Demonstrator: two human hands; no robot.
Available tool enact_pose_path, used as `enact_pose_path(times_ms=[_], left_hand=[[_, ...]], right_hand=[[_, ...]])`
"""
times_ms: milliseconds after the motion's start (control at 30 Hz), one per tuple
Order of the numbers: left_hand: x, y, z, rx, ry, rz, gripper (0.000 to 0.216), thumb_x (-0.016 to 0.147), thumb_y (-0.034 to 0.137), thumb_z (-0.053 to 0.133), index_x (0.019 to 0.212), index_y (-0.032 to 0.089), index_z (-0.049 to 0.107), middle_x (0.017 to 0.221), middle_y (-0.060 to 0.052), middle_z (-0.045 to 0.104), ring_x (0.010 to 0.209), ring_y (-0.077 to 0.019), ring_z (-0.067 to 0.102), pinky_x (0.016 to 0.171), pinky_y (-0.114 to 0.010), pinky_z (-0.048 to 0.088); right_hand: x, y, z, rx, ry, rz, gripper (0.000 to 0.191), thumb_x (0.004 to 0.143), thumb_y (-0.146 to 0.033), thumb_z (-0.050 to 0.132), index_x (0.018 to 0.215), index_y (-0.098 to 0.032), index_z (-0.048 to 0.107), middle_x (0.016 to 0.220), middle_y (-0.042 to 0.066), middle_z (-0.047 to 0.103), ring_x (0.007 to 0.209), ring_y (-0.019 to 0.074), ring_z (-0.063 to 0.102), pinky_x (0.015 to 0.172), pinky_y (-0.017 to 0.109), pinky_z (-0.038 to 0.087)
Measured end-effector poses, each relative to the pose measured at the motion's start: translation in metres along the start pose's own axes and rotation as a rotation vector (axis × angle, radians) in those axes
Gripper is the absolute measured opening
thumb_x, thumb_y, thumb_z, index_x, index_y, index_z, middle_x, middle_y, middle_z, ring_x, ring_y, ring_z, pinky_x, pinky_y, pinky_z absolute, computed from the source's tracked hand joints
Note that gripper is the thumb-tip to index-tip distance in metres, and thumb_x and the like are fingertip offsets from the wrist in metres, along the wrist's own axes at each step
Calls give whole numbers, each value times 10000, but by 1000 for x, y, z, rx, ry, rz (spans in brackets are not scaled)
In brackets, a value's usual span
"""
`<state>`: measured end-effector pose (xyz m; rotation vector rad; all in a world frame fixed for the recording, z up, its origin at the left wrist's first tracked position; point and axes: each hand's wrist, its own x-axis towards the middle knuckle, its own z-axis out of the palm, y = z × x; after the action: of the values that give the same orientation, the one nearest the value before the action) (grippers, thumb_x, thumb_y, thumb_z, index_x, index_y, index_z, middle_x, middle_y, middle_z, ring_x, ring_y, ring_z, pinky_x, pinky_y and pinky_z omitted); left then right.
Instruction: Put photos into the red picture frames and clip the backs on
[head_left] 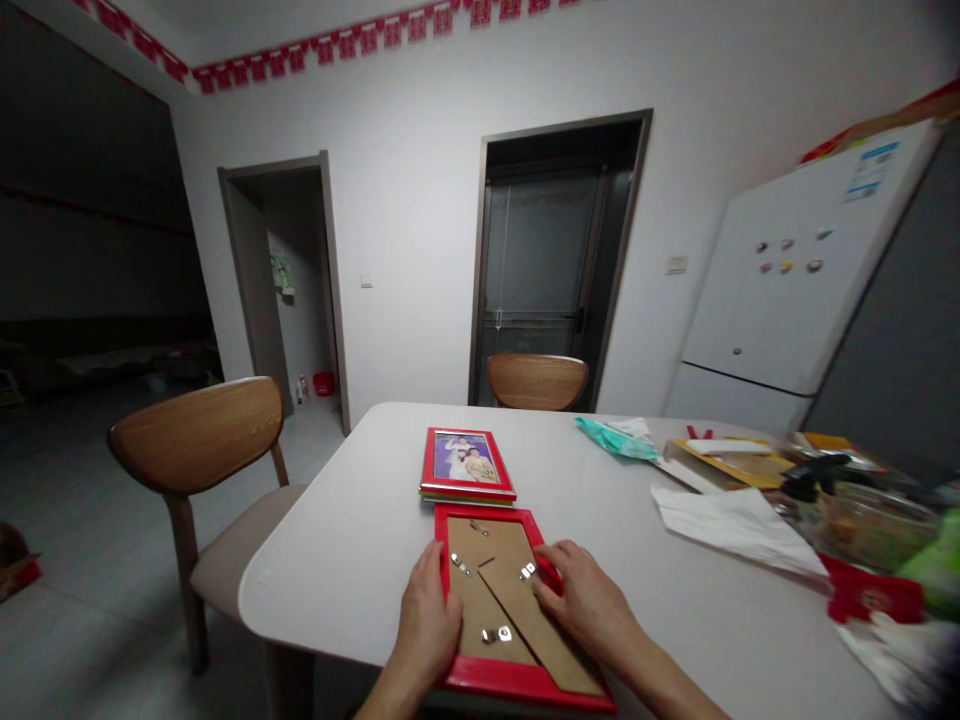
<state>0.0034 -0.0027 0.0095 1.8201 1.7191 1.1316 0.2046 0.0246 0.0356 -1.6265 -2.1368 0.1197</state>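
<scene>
A red picture frame (pixel 491 668) lies face down at the table's near edge. Its brown backboard carries several small metal turn clips and a slanting stand leg (pixel 541 645). My left hand (pixel 426 612) grips the left side of this frame, thumb over the backboard. On the opposite side, my right hand (pixel 586 600) is closed on the red edge, its fingertips beside the right clip (pixel 528 571). Just beyond lies a stack of frames, the top red frame (pixel 430 462) face up with a photo of people in it.
The white table (pixel 330 540) has rounded corners. On its right lie a green packet (pixel 616 438), white paper (pixel 739 525), a clear bowl (pixel 877 525) and a red packet (pixel 874 597). Wooden chairs stand at the left (pixel 202 435) and far side (pixel 538 382).
</scene>
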Motion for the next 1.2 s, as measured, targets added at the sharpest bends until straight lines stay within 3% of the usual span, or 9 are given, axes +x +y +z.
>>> enact_pose_path(times_ms=[100, 400, 533, 633, 733, 833, 933, 1033, 1200], left_hand=[[0, -1, 1, 1, 5, 0, 572, 637, 65, 402, 1202, 134, 348, 1244, -79, 418, 1147, -171, 357, 981, -257, 231], [0, -2, 1, -42, 16, -25, 583, 608, 53, 417, 1188, 94, 376, 1241, -101, 417, 1149, -173, 354, 982, -238, 216], [1, 3, -3, -131, 18, -57, 509, 652, 128, 451, 1159, 116, 411, 1213, -101, 448, 1134, -189, 377, 972, -267, 234], [2, 11, -10, -240, 12, -81, 331, 701, 233, 452, 1004, 121, 527, 1190, -110, 467, 1119, -213, 395, 946, -295, 276], [5, 16, -23, -388, -40, -105, 268, 720, 322, 435, 879, 141, 552, 1035, -88, 577, 964, -210, 525, 807, -288, 411], [7, 12, -45, -525, -89, -154, 313, 727, 381, 402, 899, 141, 508, 822, -49, 643, 739, -192, 604, 654, -290, 473], [7, -6, -75, -596, -88, -222, 350, 705, 434, 428, 885, 142, 493, 730, -27, 645, 648, -190, 613, 598, -298, 479], [5, -31, -103, -600, -60, -288, 341, 659, 434, 497, 841, 145, 505, 662, -6, 635, 613, -190, 612, 569, -289, 475], [4, -63, -121, -477, 6, -357, 257, 632, 342, 528, 801, 148, 523, 625, -2, 622, 592, -189, 609, 561, -283, 468]], right_hand=[[-9, -15, -4, -58, -44, -25, 276, 745, -358, 394, 800, -198, 612, 811, 74, 572, 795, 194, 485, 699, 281, 355], [-13, -36, -2, 35, -147, 6, 491, 594, -328, 534, 1066, -193, 511, 974, 80, 568, 889, 206, 503, 754, 281, 351], [-6, -32, -9, 97, -138, 57, 486, 576, -248, 513, 1054, -159, 520, 968, 89, 574, 877, 195, 521, 755, 263, 368], [-1, -41, -23, 98, -116, 62, 391, 586, -253, 514, 965, -178, 573, 905, 81, 575, 813, 188, 535, 725, 266, 382], [0, -63, -34, 167, -77, 19, 346, 599, -257, 524, 934, -190, 584, 888, 66, 565, 794, 175, 530, 710, 258, 389], [0, -79, -37, 313, -58, -67, 336, 657, -311, 503, 964, -190, 562, 898, 56, 563, 787, 161, 523, 695, 251, 397], [2, -67, -32, 331, -45, -32, 368, 709, -365, 450, 1021, -187, 529, 914, 57, 568, 727, 148, 529, 674, 262, 402], [2, -34, -21, 158, -31, 85, 394, 704, -336, 449, 1047, -155, 515, 945, 92, 565, 807, 181, 535, 726, 288, 383], [-1, 6, -4, -56, -85, 239, 433, 701, -320, 425, 1098, -152, 467, 937, 120, 571, 797, 223, 557, 671, 309, 382]])
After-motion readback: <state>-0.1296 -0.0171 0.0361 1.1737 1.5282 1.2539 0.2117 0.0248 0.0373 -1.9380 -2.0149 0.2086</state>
